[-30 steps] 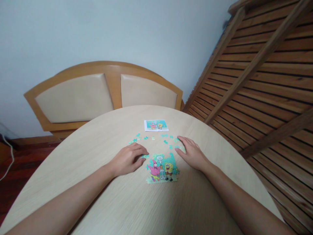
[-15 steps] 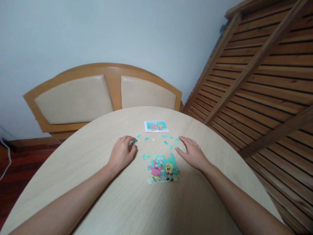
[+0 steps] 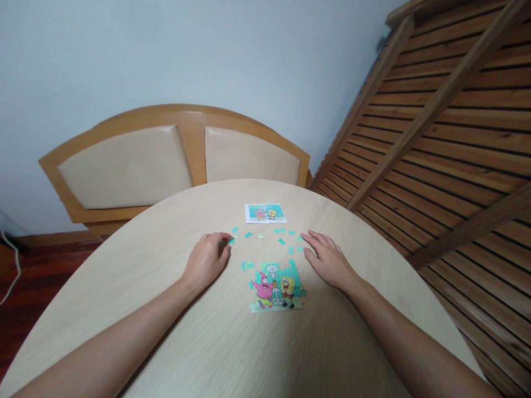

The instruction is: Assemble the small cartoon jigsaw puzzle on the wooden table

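A partly assembled jigsaw puzzle (image 3: 276, 287) with cartoon figures lies flat on the table, its edges uneven. To its upper left, my left hand (image 3: 207, 257) rests on the table with curled fingers, thumb and index finger apart. Its fingertips touch or lie just beside a teal puzzle piece (image 3: 231, 241). On the other side, my right hand (image 3: 327, 258) is open, fingers spread close to a few loose pieces (image 3: 300, 249). Several more teal pieces lie between the hands, among them one puzzle piece (image 3: 281, 241). A small joined strip (image 3: 248, 266) sits at the puzzle's upper left.
Behind the loose pieces lies a printed picture card (image 3: 265, 213) with similar cartoon figures. The round wooden table (image 3: 166, 342) has a padded chair back (image 3: 193, 149) at its far side. Slatted wood (image 3: 448, 121) leans along the right.
My right thumb has drawn slightly right, off the pieces near it. My left fingers have shifted a little at the teal piece. The puzzle stays where it was.
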